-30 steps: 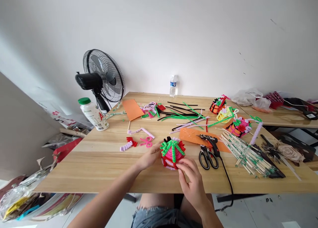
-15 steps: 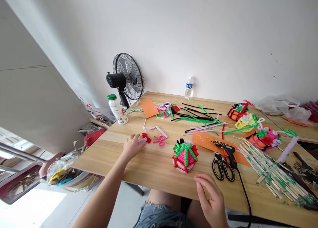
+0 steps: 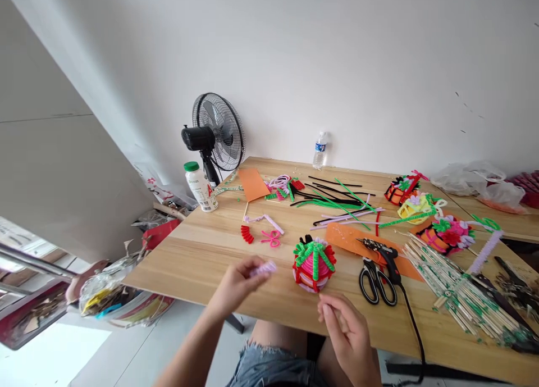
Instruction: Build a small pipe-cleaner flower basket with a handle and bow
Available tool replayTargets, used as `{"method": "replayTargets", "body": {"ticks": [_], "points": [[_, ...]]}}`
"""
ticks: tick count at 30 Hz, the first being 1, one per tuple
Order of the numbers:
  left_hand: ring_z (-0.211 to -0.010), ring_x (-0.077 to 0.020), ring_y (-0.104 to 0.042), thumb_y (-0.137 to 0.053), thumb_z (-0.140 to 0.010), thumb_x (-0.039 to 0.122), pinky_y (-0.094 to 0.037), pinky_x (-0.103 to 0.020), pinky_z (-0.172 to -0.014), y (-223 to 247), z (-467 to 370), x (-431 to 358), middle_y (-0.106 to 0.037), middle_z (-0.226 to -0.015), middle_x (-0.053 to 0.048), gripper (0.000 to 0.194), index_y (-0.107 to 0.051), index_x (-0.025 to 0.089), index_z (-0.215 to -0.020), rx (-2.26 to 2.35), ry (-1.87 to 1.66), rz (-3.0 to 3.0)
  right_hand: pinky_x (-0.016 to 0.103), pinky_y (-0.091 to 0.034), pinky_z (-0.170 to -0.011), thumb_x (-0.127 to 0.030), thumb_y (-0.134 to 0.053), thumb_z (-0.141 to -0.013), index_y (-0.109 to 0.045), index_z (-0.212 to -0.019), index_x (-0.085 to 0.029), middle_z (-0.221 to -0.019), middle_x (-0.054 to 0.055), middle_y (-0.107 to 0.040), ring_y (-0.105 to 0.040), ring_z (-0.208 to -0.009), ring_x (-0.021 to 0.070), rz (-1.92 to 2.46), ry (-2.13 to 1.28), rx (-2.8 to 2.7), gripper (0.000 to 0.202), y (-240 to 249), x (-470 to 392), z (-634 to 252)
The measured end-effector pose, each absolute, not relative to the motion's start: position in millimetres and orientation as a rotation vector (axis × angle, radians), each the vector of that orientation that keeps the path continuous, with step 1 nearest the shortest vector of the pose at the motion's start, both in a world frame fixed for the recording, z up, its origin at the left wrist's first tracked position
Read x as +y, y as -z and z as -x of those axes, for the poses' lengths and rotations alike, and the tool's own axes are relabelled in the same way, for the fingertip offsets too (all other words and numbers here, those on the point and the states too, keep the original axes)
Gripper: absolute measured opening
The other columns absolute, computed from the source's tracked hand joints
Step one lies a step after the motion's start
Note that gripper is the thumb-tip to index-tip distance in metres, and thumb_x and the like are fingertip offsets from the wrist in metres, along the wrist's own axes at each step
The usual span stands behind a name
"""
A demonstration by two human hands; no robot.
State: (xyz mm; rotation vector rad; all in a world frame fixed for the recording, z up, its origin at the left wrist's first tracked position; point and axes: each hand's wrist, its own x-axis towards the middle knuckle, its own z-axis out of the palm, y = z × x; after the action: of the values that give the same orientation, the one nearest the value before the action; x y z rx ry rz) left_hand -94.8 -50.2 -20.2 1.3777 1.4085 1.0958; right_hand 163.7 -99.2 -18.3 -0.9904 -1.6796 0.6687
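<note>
My left hand (image 3: 240, 286) is closed on a short lilac pipe cleaner piece (image 3: 264, 269), which looks bent into tight folds and is slightly blurred. Over the table's front edge, my right hand (image 3: 343, 325) has its thumb and fingertips together; what they hold, if anything, is hidden. Between and just beyond both hands stands a pink, red and green pipe cleaner ball (image 3: 314, 266) with green petals on top. A folded red pipe cleaner piece (image 3: 247, 234) lies beside a pink pipe cleaner bow (image 3: 270, 238). Behind them rests a bent lilac pipe cleaner (image 3: 265, 218).
Black-handled scissors (image 3: 377, 283) and a glue gun (image 3: 385, 255) with a trailing cord lie on the right, by an orange sheet (image 3: 349, 238). Further right are a bundle of sticks (image 3: 458, 294) and several decorated balls. A white bottle (image 3: 200, 187) and a fan (image 3: 217, 131) stand back left.
My left hand has lifted the lilac pipe cleaner piece from beside the red one and brought it right and nearer. My right hand has shifted slightly left, its fingers curling in.
</note>
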Motion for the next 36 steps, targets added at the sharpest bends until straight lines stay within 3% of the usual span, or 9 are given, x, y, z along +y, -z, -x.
{"method": "replayTargets", "body": {"ticks": [3, 6, 8, 12, 17, 22, 26, 30, 36], "points": [[-0.067, -0.0135, -0.058, -0.079, -0.067, 0.038, -0.044, -0.023, -0.062, 1, 47, -80, -0.066, -0.075, -0.003, 0.029, -0.066, 0.015, -0.08, 0.992, -1.081, -1.28, 0.027, -0.057, -0.062, -0.022, -0.058, -0.09, -0.061, -0.119, -0.024, -0.098, 0.007, -0.067, -0.065, -0.069, 0.015, 0.936, -0.867, -1.631, 0.029, 5, -101, -147], [-0.073, -0.0142, -0.061, -0.082, -0.066, 0.031, -0.048, -0.024, -0.067, -13, 19, -91, -0.068, -0.081, -0.002, 0.038, -0.066, 0.018, -0.098, 0.818, -1.137, -1.106, 0.023, -0.052, -0.052, -0.025, -0.06, -0.089, -0.068, -0.096, -0.021, -0.083, 0.004, -0.066, -0.06, -0.056, 0.0112, 0.904, -1.012, -1.484, 0.012, -6, -104, -141], [-0.071, -0.0133, -0.061, -0.083, -0.066, 0.031, -0.048, -0.024, -0.066, -15, 12, -92, -0.067, -0.08, -0.002, 0.043, -0.067, 0.019, -0.103, 0.736, -1.153, -1.011, 0.022, -0.049, -0.048, -0.029, -0.06, -0.09, -0.068, -0.085, -0.019, -0.067, 0.001, -0.062, -0.056, -0.05, 0.0103, 0.922, -1.15, -1.319, 0.014, -9, -106, -143], [-0.063, -0.0111, -0.055, -0.074, -0.076, 0.04, -0.047, -0.024, -0.062, -9, 7, -96, -0.063, -0.072, -0.004, 0.031, -0.073, 0.013, -0.091, 0.703, -1.164, -0.95, 0.023, -0.046, -0.046, -0.037, -0.062, -0.088, -0.068, -0.083, -0.017, -0.061, 0.0, -0.06, -0.053, -0.048, 0.0108, 0.953, -1.306, -1.065, 0.021, -6, -110, -151], [-0.073, -0.0164, -0.059, -0.063, -0.085, 0.043, -0.051, -0.03, -0.072, -6, -4, -101, -0.066, -0.082, -0.007, 0.031, -0.074, 0.014, -0.082, 0.79, -1.205, -1.161, 0.023, -0.045, -0.047, -0.035, -0.06, -0.089, -0.068, -0.073, -0.017, -0.066, 0.001, -0.057, -0.05, -0.053, 0.0108, 0.986, -1.144, -1.163, 0.025, -3, -110, -147], [-0.082, -0.0193, -0.062, -0.062, -0.086, 0.039, -0.053, -0.031, -0.078, -2, -11, -102, -0.069, -0.093, -0.009, 0.026, -0.074, 0.017, -0.09, 0.863, -1.215, -1.247, 0.023, -0.05, -0.051, -0.03, -0.057, -0.091, -0.074, -0.087, -0.02, -0.077, 0.005, -0.062, -0.058, -0.065, 0.0148, 1.089, -0.781, -1.362, 0.02, -7, -116, -140], [-0.073, -0.0175, -0.061, -0.068, -0.082, 0.039, -0.052, -0.028, -0.072, -2, -9, -99, -0.069, -0.079, -0.006, 0.023, -0.075, 0.017, -0.081, 0.893, -1.24, -1.226, 0.026, -0.056, -0.064, -0.023, -0.055, -0.092, -0.074, -0.101, -0.023, -0.085, 0.007, -0.064, -0.062, -0.075, 0.0168, 1.081, -0.571, -1.529, 0.021, -8, -120, -145], [-0.062, -0.0148, -0.058, -0.069, -0.08, 0.04, -0.048, -0.024, -0.061, -8, -1, -97, -0.066, -0.067, -0.005, 0.026, -0.076, 0.015, -0.075, 0.881, -1.121, -1.315, 0.024, -0.056, -0.056, -0.024, -0.06, -0.089, -0.066, -0.119, -0.024, -0.077, 0.002, -0.062, -0.061, -0.064, 0.0134, 1.047, -0.766, -1.591, 0.03, -9, -118, -162], [-0.072, -0.0168, -0.062, -0.063, -0.085, 0.043, -0.05, -0.026, -0.07, -5, -3, -101, -0.069, -0.075, -0.008, 0.032, -0.075, 0.014, -0.078, 0.779, -1.005, -1.341, 0.021, -0.055, -0.047, -0.029, -0.062, -0.087, -0.07, -0.1, -0.018, -0.074, 0.001, -0.063, -0.06, -0.052, 0.0102, 0.97, -1.117, -1.546, 0.018, -11, -113, -172]]}}
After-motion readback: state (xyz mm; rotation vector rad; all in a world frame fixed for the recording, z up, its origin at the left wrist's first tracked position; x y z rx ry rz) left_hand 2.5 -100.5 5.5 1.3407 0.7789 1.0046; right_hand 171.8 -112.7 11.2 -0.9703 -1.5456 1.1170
